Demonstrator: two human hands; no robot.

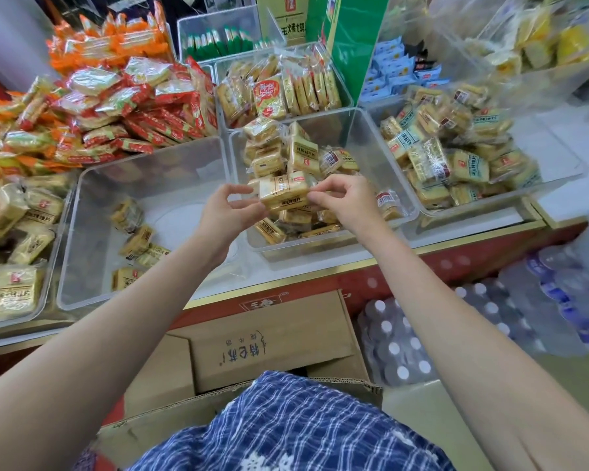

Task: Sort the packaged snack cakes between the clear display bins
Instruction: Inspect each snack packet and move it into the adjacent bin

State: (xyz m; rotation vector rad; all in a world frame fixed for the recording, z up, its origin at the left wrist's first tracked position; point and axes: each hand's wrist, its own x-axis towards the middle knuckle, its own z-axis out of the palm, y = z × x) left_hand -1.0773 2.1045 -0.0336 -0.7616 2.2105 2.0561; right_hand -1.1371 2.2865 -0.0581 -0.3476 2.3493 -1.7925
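Head view: on the tabletop a nearly bare clear bin sits left of a fuller middle bin. Above that middle bin, both grips pinch one yellow-wrapped snack cake: left hand at its left end, right hand at its right. Cardboard boxes stand below.

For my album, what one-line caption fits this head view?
Both hands, left hand and right hand, pinch a wrapped snack cake above a half-filled clear bin.
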